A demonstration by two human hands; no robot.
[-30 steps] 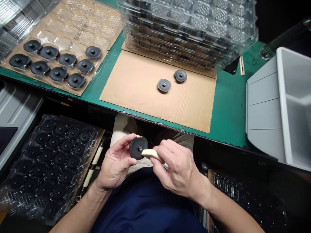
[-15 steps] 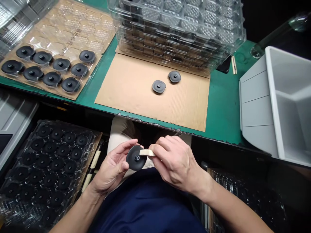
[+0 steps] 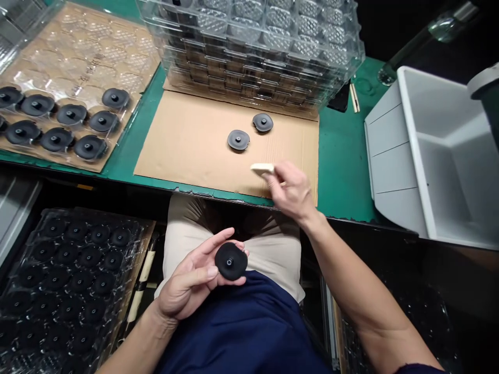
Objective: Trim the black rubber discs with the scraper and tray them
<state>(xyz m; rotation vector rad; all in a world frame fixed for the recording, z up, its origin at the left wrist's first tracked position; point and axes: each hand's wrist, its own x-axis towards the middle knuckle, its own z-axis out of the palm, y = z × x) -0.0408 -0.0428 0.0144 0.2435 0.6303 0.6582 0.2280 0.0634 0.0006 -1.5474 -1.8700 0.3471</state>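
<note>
Over my lap, my left hand [image 3: 189,283] holds a black round disc [image 3: 222,259] with a small raised hub, its thumb on the rim and the fingers beneath. My right hand [image 3: 294,193] is above the front of a cardboard sheet [image 3: 183,140], pinching a short cream-coloured strip [image 3: 261,168] whose free end points left. What the strip is made of I cannot tell. Two similar discs, one nearer [image 3: 238,140] and one farther [image 3: 263,122], lie hub up on the cardboard, beyond the right hand.
A clear moulded tray [image 3: 113,70] partly filled with black discs sits at the left of the green table [image 3: 339,156]. Stacked clear trays [image 3: 249,65] stand behind the cardboard. To the right is a grey bin [image 3: 390,161]. Another disc-filled tray [image 3: 74,275] is low at the left.
My right hand has moved forward and up, away from the disc, carrying the cream strip. The left hand keeps the disc, now turned to face up more squarely. The view has shifted right.
</note>
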